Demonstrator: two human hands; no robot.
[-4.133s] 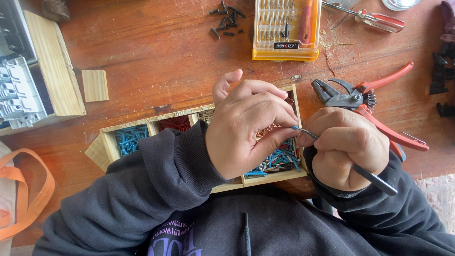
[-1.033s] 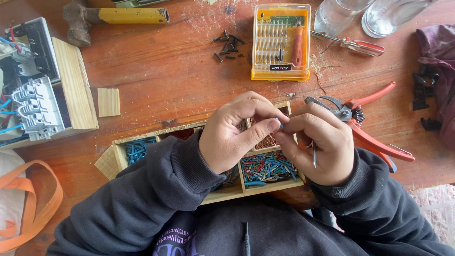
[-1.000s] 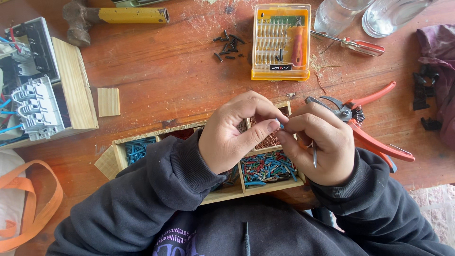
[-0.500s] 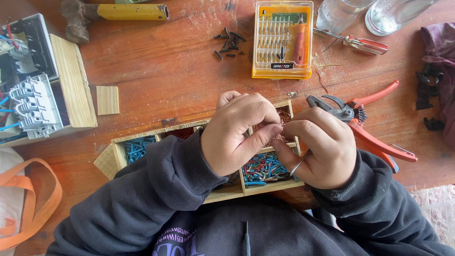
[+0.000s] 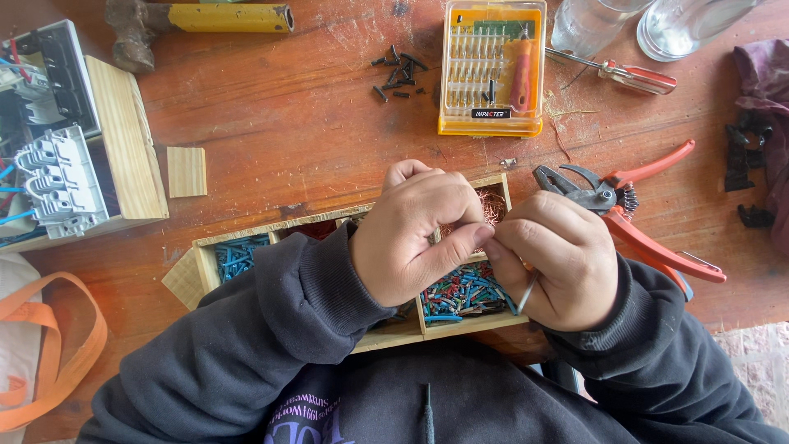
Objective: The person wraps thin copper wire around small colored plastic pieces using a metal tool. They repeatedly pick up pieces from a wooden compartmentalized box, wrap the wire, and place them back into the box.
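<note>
Wooden, with a pale rim, the compartment tray [image 5: 205, 247] sits at the near edge of the red-brown table [image 5: 288, 123], holding blue wire offcuts at its left end and mixed red and blue ones [image 5: 460, 292] under the hands. The left hand [image 5: 415, 234] curls over the tray, thumb and forefinger pinched together against the right hand [image 5: 555, 259]; what they pinch is too small to tell. The right hand's fist closes around a thin metal tool [image 5: 528, 292]. Red-handled pliers [image 5: 625, 205] lie just beside it.
</note>
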